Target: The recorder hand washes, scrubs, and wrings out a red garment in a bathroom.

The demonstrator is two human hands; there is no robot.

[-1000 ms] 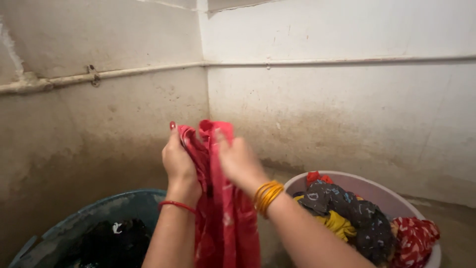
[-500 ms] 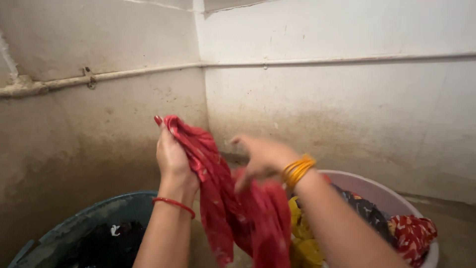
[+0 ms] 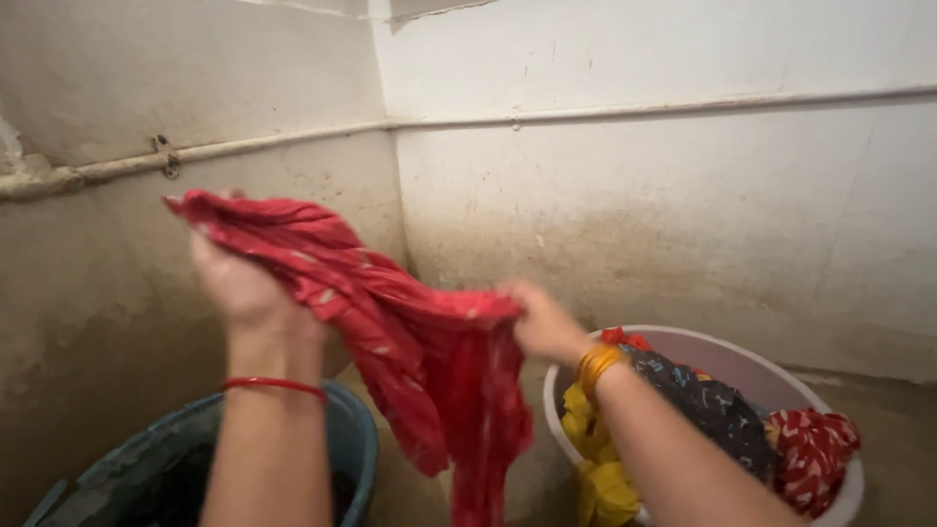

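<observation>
Head view, looking down: left hand (image 3: 239, 283) raised and closed on one end of a wet-looking red cloth (image 3: 390, 332), red bangle (image 3: 275, 385) at the wrist; right hand (image 3: 542, 322) lower, clenched on the other gathered end, yellow bangles (image 3: 595, 365) below it. Cloth stretched slanting between both hands, middle sagging, loose tail hanging down between the two tubs. Below the left arm, a blue-green tub (image 3: 346, 439) with dark contents; below the right arm, a pale pink tub (image 3: 703, 346) heaped with a dark patterned garment (image 3: 708, 405), a yellow piece (image 3: 600, 483) and a red-and-white printed one (image 3: 810, 449). Behind, stained plastered walls (image 3: 683, 215) meeting in a corner, a pipe (image 3: 244, 146) along them. Best done, probably, with firm grips at both ends, even tension, hanging tail kept off the floor.
</observation>
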